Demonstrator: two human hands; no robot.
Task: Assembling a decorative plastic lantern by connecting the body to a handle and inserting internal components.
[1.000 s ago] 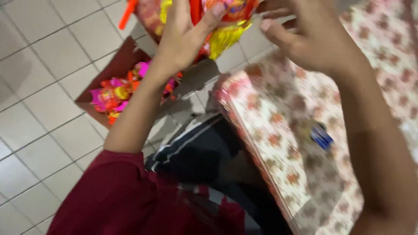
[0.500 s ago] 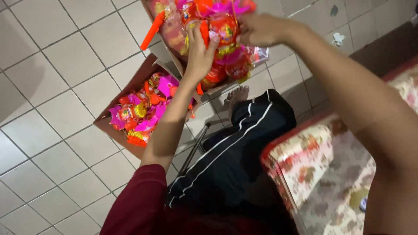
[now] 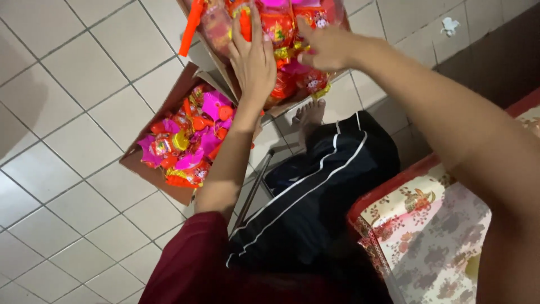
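Observation:
My left hand [image 3: 254, 56] lies flat on a pile of bright red, orange and pink wrapped packets [image 3: 281, 28] in a cardboard box [image 3: 216, 59] at the top of the view. My right hand [image 3: 326, 45] reaches into the same pile from the right, fingers curled on the packets. Whether either hand grips one packet is unclear. A second cardboard box [image 3: 147, 168] on the tiled floor holds more pink, red and yellow packets [image 3: 191, 135].
My leg in black trousers with white stripes [image 3: 320, 191] stretches forward, bare foot [image 3: 308, 115] on the white tiles [image 3: 67, 84]. A floral-patterned cushion or cover with red edging [image 3: 416, 231] lies at the lower right. A dark rod [image 3: 253, 188] rests beside the leg.
The view has swung down and left, so the floral cover slid to the lower right. Both hands came lower onto the packets in the upper box.

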